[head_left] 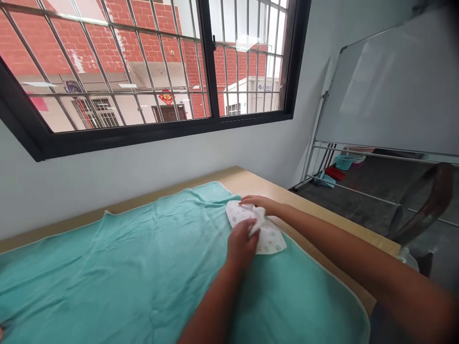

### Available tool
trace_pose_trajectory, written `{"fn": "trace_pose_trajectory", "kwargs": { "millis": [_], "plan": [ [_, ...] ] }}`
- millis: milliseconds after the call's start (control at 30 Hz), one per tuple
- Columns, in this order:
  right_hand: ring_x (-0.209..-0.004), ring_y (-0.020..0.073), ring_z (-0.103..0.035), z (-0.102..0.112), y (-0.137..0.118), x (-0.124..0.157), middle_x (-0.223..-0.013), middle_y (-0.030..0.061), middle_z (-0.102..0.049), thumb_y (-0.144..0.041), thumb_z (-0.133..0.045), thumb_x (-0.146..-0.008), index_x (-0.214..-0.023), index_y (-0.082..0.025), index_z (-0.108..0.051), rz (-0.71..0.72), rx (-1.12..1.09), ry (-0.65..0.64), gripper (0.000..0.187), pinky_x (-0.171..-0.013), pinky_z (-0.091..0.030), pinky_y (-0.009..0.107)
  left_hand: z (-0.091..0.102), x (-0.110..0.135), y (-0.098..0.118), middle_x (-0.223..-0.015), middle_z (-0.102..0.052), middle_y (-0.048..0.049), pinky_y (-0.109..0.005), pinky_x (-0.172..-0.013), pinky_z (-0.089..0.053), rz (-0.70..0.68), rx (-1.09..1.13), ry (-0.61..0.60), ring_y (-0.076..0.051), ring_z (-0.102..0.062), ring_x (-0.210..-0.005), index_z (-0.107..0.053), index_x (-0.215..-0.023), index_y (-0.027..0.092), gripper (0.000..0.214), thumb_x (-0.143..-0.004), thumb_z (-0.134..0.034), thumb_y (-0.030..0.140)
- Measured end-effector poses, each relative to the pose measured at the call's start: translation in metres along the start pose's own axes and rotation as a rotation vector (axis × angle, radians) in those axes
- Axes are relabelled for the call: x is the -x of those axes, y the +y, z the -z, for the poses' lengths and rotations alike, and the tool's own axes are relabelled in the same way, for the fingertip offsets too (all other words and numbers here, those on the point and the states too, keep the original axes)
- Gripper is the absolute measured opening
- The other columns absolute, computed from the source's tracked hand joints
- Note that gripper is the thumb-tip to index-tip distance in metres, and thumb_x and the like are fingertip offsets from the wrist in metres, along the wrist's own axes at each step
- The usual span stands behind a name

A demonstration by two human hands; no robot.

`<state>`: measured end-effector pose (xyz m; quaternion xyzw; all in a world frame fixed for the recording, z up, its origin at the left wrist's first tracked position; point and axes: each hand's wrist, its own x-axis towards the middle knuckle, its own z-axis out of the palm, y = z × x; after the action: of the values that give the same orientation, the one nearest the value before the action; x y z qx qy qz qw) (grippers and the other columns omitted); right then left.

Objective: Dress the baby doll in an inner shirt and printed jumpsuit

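A small white cloth with a scattered print (271,239) lies partly folded on a teal blanket (143,272). My left hand (244,242) is closed on a raised, bunched fold of this cloth, its fingers curled and slightly blurred. Just beyond it, my right hand (258,203) reaches in from the right and grips the cloth near its far edge. The right fingertips bend over the cloth, and the thumb is mostly hidden. The blanket, lightly creased with a pale border, spreads under both hands.
A light wooden table (358,235) carries the blanket, against a wall below a barred window (211,62). At right stand a whiteboard (390,91) and a brown curved object (426,210). Basins and a dustpan (325,180) are on the floor. A fingertip (1,332) shows at bottom left.
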<state>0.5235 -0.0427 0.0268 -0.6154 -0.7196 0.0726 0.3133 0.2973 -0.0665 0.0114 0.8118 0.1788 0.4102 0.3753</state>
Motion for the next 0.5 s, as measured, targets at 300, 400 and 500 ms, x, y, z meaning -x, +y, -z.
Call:
{"fn": "trace_pose_trajectory", "kwargs": {
  "millis": [300, 400, 500],
  "plan": [
    [-0.095, 0.0187, -0.066, 0.014, 0.019, -0.01, -0.104, 0.0018, -0.073, -0.005, -0.046, -0.068, -0.101, -0.02, -0.072, -0.238, -0.108, -0.096, 0.045, -0.081, -0.052, 0.028, 0.008, 0.002, 0.015, -0.145, -0.048, -0.0075, -0.059, -0.113, -0.024, -0.31, -0.589, -0.563, -0.029, -0.039, -0.135, -0.046, -0.135, 0.026, 0.051, -0.086, -0.056, 0.034],
    [-0.101, 0.0211, -0.064, 0.012, 0.011, -0.022, -0.11, 0.0043, -0.071, -0.008, -0.046, -0.072, -0.104, -0.019, -0.07, -0.246, -0.079, -0.068, 0.041, -0.084, -0.051, 0.031, 0.019, -0.002, 0.02, -0.14, -0.052, -0.0069, -0.056, -0.109, -0.031, -0.313, -0.665, -0.581, -0.027, -0.044, -0.129, -0.046, -0.132, 0.025, 0.052, -0.082, -0.051, 0.019],
    [-0.113, 0.0226, -0.059, 0.005, -0.006, -0.033, -0.122, 0.003, -0.066, -0.008, -0.05, -0.073, -0.114, -0.024, -0.067, -0.185, -0.056, -0.095, 0.047, -0.094, -0.046, 0.035, 0.025, -0.004, 0.027, -0.134, -0.055, -0.0085, -0.051, -0.103, -0.038, -0.347, -0.702, -0.576, -0.027, -0.048, -0.122, -0.047, -0.131, 0.024, 0.057, -0.075, -0.052, 0.015]
  ]
}}
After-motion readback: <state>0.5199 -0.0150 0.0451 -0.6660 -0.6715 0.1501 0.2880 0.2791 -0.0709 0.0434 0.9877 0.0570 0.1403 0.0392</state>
